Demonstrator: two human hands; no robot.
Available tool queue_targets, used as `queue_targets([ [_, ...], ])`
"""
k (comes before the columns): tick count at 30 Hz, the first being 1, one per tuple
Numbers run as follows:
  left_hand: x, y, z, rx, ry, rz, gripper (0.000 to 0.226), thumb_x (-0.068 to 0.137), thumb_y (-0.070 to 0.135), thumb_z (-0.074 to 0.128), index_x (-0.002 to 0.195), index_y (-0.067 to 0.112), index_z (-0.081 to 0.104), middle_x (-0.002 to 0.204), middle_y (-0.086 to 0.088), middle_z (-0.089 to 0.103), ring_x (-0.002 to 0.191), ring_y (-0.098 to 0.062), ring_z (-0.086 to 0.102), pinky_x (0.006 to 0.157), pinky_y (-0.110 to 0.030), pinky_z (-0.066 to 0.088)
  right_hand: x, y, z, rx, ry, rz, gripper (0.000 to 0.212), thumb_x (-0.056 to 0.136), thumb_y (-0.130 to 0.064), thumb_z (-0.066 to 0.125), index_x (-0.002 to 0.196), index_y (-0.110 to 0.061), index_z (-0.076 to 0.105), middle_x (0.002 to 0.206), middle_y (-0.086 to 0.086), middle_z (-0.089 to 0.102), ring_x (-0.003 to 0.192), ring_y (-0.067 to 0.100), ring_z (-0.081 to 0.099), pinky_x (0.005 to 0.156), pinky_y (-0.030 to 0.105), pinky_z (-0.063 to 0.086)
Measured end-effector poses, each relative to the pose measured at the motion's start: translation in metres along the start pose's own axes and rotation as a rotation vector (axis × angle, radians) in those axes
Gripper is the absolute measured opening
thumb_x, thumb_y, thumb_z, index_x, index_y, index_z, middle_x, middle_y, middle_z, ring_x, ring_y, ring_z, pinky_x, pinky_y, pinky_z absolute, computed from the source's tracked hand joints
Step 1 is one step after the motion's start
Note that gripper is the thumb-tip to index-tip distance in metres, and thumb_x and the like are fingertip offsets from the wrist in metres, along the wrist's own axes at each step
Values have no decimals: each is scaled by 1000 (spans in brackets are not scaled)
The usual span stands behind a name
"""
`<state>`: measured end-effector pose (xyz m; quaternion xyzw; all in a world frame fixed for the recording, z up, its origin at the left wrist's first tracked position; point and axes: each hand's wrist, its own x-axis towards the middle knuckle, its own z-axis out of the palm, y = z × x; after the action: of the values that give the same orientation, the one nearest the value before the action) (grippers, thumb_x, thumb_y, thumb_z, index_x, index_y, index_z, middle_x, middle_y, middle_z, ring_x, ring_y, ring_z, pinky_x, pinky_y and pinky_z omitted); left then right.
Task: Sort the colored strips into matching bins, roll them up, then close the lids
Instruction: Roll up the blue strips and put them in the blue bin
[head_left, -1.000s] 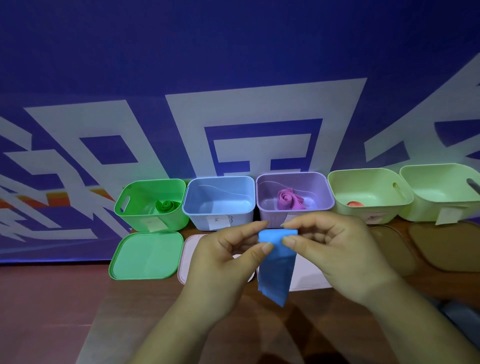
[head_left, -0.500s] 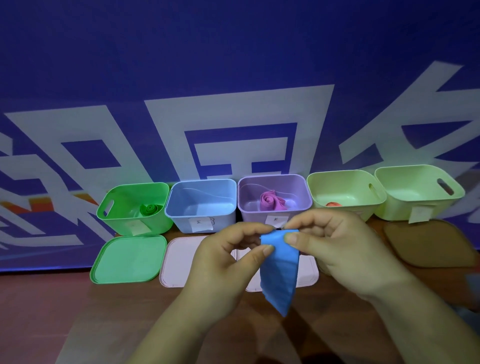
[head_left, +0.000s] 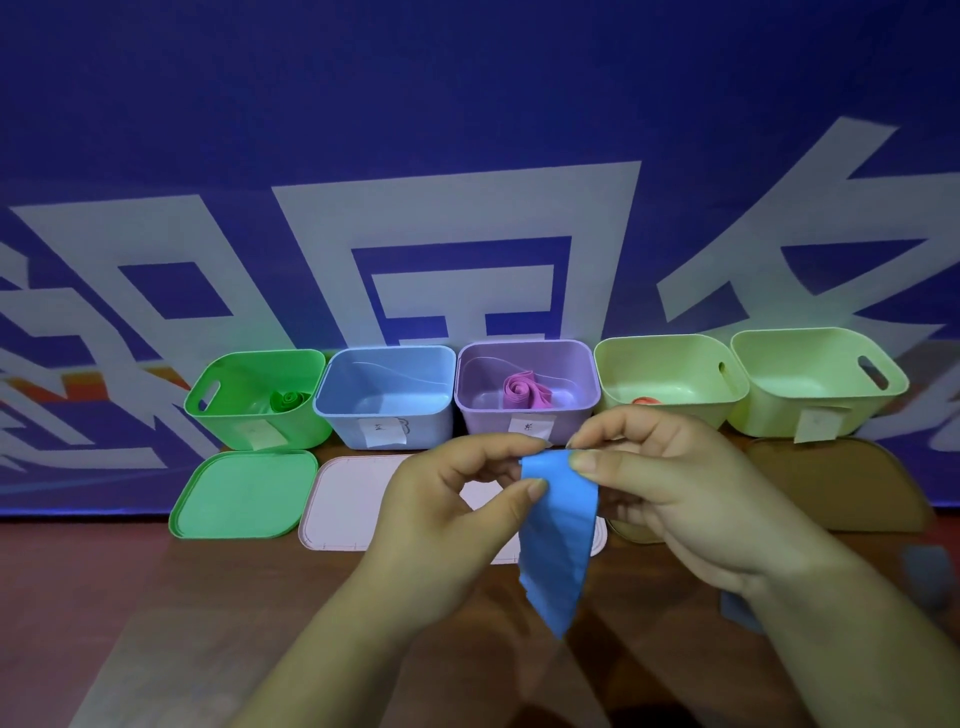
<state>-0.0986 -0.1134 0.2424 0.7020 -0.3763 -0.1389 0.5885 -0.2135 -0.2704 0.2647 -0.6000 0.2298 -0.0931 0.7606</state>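
Note:
Both hands pinch the top edge of a blue strip (head_left: 558, 535), which hangs down over the table. My left hand (head_left: 452, 514) grips its left corner, my right hand (head_left: 660, 483) its right corner. Behind them stand open bins in a row: a green bin (head_left: 218, 410) holding a rolled green strip (head_left: 288, 401), an empty-looking blue bin (head_left: 384, 410), a purple bin (head_left: 582, 410) with a rolled pink strip (head_left: 524, 389), and two pale green bins (head_left: 670, 364) (head_left: 821, 384). A bit of a red strip (head_left: 645, 400) shows in the nearer pale green bin.
Lids lie flat in front of the bins: a green lid (head_left: 244, 493), a pale pink lid (head_left: 348, 499), a second pale lid (head_left: 597, 535) partly behind my hands, and a brown lid (head_left: 841, 488) at the right. A blue banner wall rises right behind the bins.
The view has shifted, so the bins sit further left in frame. My hands keep hold of the blue strip's top edge, and more of it hangs unrolled than a second ago.

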Motion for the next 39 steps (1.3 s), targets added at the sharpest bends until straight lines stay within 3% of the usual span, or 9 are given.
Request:
queue_targets([
  [7, -2, 4, 12, -38, 12, -86, 24, 85, 13, 75, 98, 33, 74, 86, 7, 74, 86, -14, 68, 81, -24, 53, -7, 0, -8, 8, 21, -89, 20, 64, -17, 82, 83, -16, 74, 87, 17, 74, 81, 23, 69, 72, 29, 55],
  [9, -4, 5, 15, -39, 15, -91, 23, 86, 11, 74, 97, 31, 74, 87, 5, 73, 86, -15, 68, 83, -28, 53, -8, 0, -11, -28, 7, -109, 26, 65, -8, 86, 88, -15, 74, 90, 17, 75, 82, 22, 70, 74, 29, 55],
  [14, -4, 6, 22, -81, 41, -118, 21, 86, 13, 73, 95, 32, 74, 85, 1, 72, 84, -18, 67, 80, -27, 53, -13, 2, -16, -136, 34, -188, 33, 75, 10, 75, 100, -10, 70, 94, 12, 76, 88, 23, 74, 73, 26, 56],
  [16, -3, 6, 25, -137, 37, -139, 19, 82, 21, 72, 96, 33, 73, 86, -1, 73, 85, -23, 67, 79, -30, 53, -13, 4, -18, -184, 53, -241, 33, 76, 8, 77, 98, -16, 72, 97, 11, 75, 89, 25, 74, 75, 31, 56],
  [19, -2, 6, 28, -207, 34, -157, 19, 78, 24, 70, 96, 32, 74, 88, -7, 73, 89, -31, 67, 80, -32, 54, -13, 7, -19, -261, 89, -366, 32, 72, -5, 80, 96, -26, 73, 100, 1, 75, 88, 20, 73, 77, 27, 56],
  [23, -1, 8, 30, -235, 11, -161, 21, 78, 23, 70, 98, 28, 74, 90, -7, 74, 90, -26, 70, 79, -27, 54, -14, 12, -21, -358, 125, -495, 27, 72, -14, 76, 94, -31, 74, 99, -7, 74, 94, 18, 70, 84, 29, 54],
  [29, -1, 8, 31, -157, -15, -106, 22, 80, 36, 69, 101, 33, 71, 91, -11, 70, 91, -32, 65, 86, -43, 55, -12, 13, -26, -380, 144, -481, 23, 74, -21, 75, 94, -32, 74, 89, -6, 74, 82, 18, 70, 78, 30, 55],
  [33, 0, 10, 29, -109, -16, -77, 25, 82, 27, 71, 104, 37, 71, 98, -1, 71, 93, -19, 68, 85, -35, 56, -11, 13, -27, -334, 145, -449, 21, 73, -23, 76, 92, -31, 75, 87, -1, 75, 80, 19, 71, 78, 36, 58],
  [39, 2, 11, 30, -194, -9, -5, 32, 76, 9, 74, 99, 31, 73, 106, -1, 72, 99, -24, 69, 85, -27, 54, -8, 10, -28, -201, 121, -393, 20, 74, -7, 79, 88, -22, 76, 85, -2, 76, 78, 12, 72, 73, 20, 55],
])
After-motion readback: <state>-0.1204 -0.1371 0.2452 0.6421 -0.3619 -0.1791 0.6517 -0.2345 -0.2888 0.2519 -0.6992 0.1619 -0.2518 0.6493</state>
